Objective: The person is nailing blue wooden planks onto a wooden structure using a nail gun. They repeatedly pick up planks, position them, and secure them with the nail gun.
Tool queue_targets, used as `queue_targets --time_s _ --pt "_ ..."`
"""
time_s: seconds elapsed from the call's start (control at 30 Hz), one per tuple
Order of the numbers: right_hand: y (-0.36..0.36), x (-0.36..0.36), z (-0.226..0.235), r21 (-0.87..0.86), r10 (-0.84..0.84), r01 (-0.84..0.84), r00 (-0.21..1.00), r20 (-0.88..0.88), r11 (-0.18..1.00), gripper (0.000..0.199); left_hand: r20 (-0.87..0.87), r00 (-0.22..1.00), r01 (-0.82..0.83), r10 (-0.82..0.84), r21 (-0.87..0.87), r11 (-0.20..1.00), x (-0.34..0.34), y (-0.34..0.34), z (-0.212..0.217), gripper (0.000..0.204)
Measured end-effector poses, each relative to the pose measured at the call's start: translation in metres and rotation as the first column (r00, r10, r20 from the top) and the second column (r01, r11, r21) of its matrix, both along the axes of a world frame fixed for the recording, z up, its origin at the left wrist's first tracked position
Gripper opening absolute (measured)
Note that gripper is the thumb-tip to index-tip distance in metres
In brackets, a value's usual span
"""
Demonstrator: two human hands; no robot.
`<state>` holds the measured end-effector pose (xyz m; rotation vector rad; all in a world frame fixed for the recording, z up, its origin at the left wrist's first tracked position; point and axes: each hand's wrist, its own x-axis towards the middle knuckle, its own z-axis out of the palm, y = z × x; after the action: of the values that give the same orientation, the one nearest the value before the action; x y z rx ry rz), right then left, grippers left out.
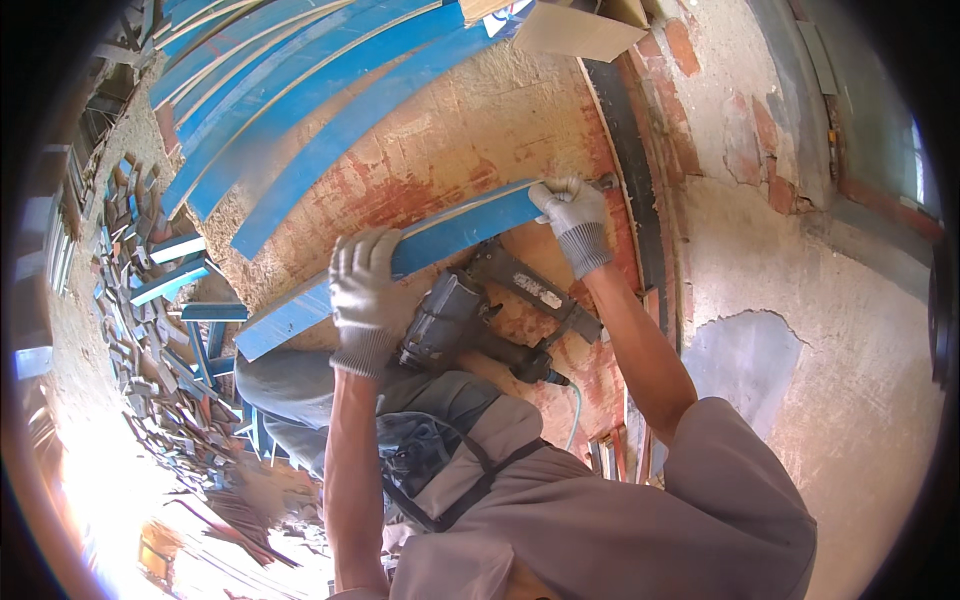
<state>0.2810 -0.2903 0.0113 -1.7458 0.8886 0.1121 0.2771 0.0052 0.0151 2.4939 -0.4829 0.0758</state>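
Note:
A long blue-painted wooden board [465, 227] lies across the worn, red-stained worktop [400, 185], slanting from lower left to upper right. My left hand [365, 285], in a grey-white knit glove, grips it left of its middle, fingers over the far edge. At the board's right end, my gloved right hand [572, 212] is closed around it. Just on the near side of the board, between my forearms, a black nail gun [445, 310] rests on its side. A thin pale hose [575, 415] runs from the gun toward me.
Several more blue boards [300, 190] are spread at the far left of the worktop. A cardboard piece [575, 40] sits at the far edge. Offcuts [170, 370] are heaped on the floor to the left. A patchy plaster wall [760, 250] stands close on the right.

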Motion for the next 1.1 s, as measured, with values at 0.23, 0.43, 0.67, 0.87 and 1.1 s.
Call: queue_targets --time_s 0.23,0.43,0.67,0.87,1.1 --pt "-0.001 0.002 0.0 0.033 -0.009 0.008 0.999 0.032 0.999 0.022 -0.214 0.976 -0.031 0.027 -0.016 0.999 0.005 -0.012 0.003 0.056" --pt "-0.002 0.001 -0.005 0.063 -0.048 0.044 0.997 0.066 0.997 0.02 -0.209 0.978 -0.006 -0.001 -0.034 0.999 0.007 -0.011 0.004 0.056" --pt "0.002 0.001 0.0 0.067 -0.041 0.035 0.996 0.084 0.997 0.018 -0.224 0.974 0.015 -0.025 -0.048 0.999 0.011 -0.009 0.005 0.052" --pt "0.004 0.003 0.004 0.043 -0.041 0.038 0.997 0.066 0.998 0.016 -0.204 0.979 -0.016 -0.017 -0.159 0.987 0.015 -0.009 0.012 0.046" --pt "0.0 0.0 0.003 0.037 0.002 -0.002 1.0 0.002 0.999 0.025 -0.421 0.882 -0.312 0.211 -0.185 0.932 0.015 -0.024 -0.005 0.016"
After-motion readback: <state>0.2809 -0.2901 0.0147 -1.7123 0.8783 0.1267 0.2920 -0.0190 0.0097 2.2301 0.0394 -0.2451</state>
